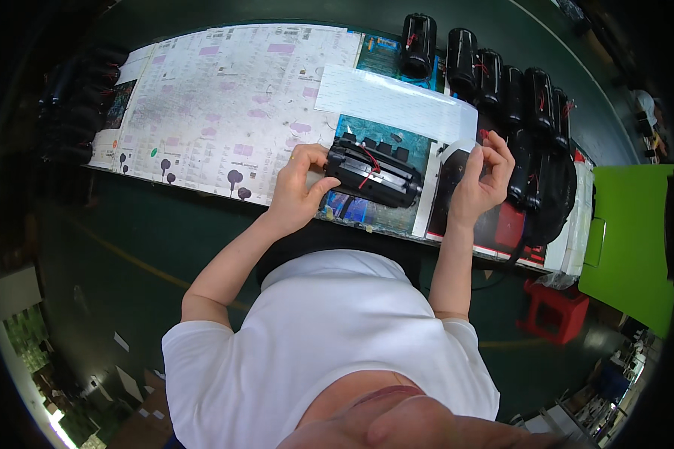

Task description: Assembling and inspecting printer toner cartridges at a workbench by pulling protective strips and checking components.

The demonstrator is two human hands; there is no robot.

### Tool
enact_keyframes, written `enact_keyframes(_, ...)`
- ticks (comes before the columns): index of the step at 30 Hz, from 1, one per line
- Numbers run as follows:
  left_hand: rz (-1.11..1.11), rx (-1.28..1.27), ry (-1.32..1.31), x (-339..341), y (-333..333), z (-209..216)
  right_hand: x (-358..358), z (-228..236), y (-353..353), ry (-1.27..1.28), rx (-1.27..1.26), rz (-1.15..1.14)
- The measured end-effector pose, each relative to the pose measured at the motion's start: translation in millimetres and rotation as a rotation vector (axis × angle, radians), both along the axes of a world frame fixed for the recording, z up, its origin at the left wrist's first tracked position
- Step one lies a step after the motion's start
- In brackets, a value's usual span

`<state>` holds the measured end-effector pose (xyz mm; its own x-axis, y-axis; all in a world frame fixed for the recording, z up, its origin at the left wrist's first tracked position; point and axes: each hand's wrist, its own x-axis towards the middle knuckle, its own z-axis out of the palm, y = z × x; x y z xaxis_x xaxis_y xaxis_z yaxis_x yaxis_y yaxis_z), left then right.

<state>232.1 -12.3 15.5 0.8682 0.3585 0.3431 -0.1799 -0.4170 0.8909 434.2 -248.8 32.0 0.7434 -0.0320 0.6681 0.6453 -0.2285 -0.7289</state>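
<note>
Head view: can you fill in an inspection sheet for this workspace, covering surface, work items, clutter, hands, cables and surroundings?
Surface: workbench, covered with printed white sheets, scuffed.
Work items: black housing with a silver strip along it.
Clutter: black units crowded at the bench's right end; pale sheet lying behind the housing.
Hands: left hand grips the housing's left end; right hand has curled fingers beside a pale piece; whether it holds that, I cannot tell.
Cables: thin red wires loose across the housing.
Surroundings: red stool and green panel on the right.
</note>
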Motion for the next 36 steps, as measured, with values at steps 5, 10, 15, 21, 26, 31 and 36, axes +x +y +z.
enact_keyframes(5,0.047,0.269,0.06,-0.7,-8.2,12.5,-0.8,0.6,2.0,0.052,0.062,0.073)
enact_keyframes(10,0.179,0.293,-0.038,-3.1,-24.3,0.2,-1.4,-1.1,1.5,0.104,0.096,0.121)
enact_keyframes(15,0.222,0.243,-0.028,-2.7,-30.7,-4.3,-0.2,-1.9,4.0,0.108,0.057,0.14)
enact_keyframes(21,0.164,0.259,0.068,-5.6,-7.1,7.8,-13.6,12.5,14.7,0.236,-0.123,0.174)
enact_keyframes(26,0.166,0.445,0.011,19.0,10.5,45.9,-18.2,28.3,30.8,0.18,-0.234,0.18)
enact_keyframes(31,0.179,0.551,-0.028,61.3,-10.6,62.6,-16.7,40.1,46.2,0.126,-0.24,0.182)
enact_keyframes(36,0.194,0.554,-0.045,81.3,-12.1,57.5,-18.4,45.9,49.9,0.116,-0.242,0.193)
